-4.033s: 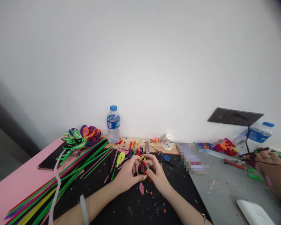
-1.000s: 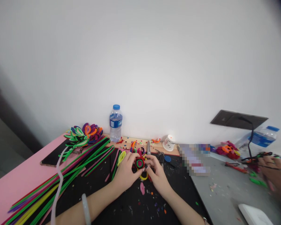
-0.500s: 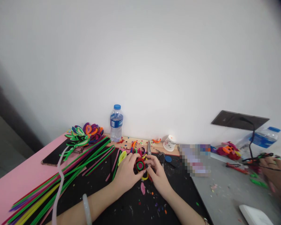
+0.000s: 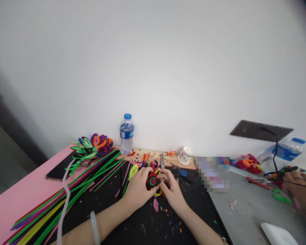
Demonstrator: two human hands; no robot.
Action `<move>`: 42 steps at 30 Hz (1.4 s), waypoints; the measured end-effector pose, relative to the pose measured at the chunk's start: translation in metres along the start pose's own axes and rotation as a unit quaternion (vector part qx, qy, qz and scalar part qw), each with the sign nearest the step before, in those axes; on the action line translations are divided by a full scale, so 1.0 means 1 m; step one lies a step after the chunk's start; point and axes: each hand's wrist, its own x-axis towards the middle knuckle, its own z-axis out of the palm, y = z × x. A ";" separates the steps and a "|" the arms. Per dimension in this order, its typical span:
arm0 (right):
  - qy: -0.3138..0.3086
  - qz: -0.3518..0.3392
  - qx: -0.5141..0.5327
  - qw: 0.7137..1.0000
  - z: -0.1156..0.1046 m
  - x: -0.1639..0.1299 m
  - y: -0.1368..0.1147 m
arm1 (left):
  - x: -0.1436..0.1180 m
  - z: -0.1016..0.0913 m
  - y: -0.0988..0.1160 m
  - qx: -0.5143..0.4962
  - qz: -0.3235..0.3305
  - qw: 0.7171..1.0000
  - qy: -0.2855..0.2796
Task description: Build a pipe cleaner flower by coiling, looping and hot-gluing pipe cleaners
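Observation:
Between my hands is a small round piece of coiled pipe cleaner [image 4: 152, 181], dark red outside with a green ring and a pink-red middle. My left hand [image 4: 139, 185] grips it from the left, thumb along its lower edge. From the right, my right hand [image 4: 172, 190] pinches its edge with thumb and fingers; a small black bead-like spot shows by the thumb tip. Just below lie a yellow loop [image 4: 158, 193] and a pink pipe-cleaner loop [image 4: 156, 205] on the black mat [image 4: 132, 231]. Behind my fingers, colourful bent pieces are partly hidden.
Long pipe cleaners [image 4: 53, 200] and a finished-looking flower bunch [image 4: 91, 146] lie left, over a phone [image 4: 58, 168]. A water bottle [image 4: 126, 134], scissors [image 4: 162, 160], keys [image 4: 175, 168] and paper cup [image 4: 185, 156] stand or lie behind. At right, another person's hand [image 4: 299, 187] works above the grey table [image 4: 239, 211].
My hands and the coiled piece stay almost in place, with only a tiny shift of the fingers. The other person's hand at the right has moved slightly.

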 end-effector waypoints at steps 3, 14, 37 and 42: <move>0.000 -0.002 -0.006 1.000 0.000 0.000 0.000 | 0.000 0.000 0.000 -0.001 -0.001 1.000 -0.005; 0.001 -0.005 -0.005 1.000 0.000 -0.001 0.002 | 0.000 0.001 -0.001 0.001 0.003 1.000 0.000; -0.008 -0.011 -0.013 1.000 0.001 0.000 0.000 | -0.001 0.002 -0.001 0.001 -0.002 1.000 -0.003; -0.005 -0.009 -0.012 1.000 0.001 0.000 -0.001 | -0.002 0.003 -0.003 -0.007 0.000 1.000 0.004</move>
